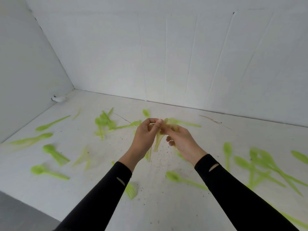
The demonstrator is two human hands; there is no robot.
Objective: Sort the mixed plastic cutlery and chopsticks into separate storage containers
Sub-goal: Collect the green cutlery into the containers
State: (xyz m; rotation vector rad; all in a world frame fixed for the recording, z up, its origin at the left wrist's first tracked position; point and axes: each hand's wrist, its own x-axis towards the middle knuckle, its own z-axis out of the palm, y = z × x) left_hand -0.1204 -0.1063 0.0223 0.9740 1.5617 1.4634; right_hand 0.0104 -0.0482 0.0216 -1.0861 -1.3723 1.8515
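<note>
- Centre of the frame: the left hand (144, 136) and right hand (182, 143) are together, fingers curled round a blurred green cutlery bunch (158, 141).
- Loose cutlery (173, 176) lies scattered over the white surface (158, 205), left and right.

The left hand (144, 136) and right hand (182, 141) grip blurred green utensils (157, 143) above a white surface (150, 205).

white surface (150, 205), scattered green cutlery (183, 180)

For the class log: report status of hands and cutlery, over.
Left hand and right hand grip one cutlery bundle. Loose cutlery scattered on surface. Nothing blocking.
</note>
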